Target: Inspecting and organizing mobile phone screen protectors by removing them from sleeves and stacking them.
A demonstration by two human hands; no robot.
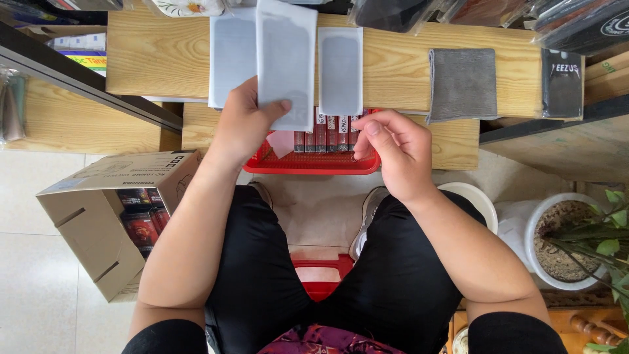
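Her left hand (244, 124) pinched a thin, light, bendy white packet (285, 62) by its near edge — right hand (393, 152) curled, empty, over the red basket (308, 164).

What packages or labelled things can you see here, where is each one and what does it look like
Flat white sleeve: held up in left hand.
Two white sleeves: flat on wooden shelf.
Red basket: below shelf, small red packs upright.
Brown cardboard box: floor, left, open, red packs inside.
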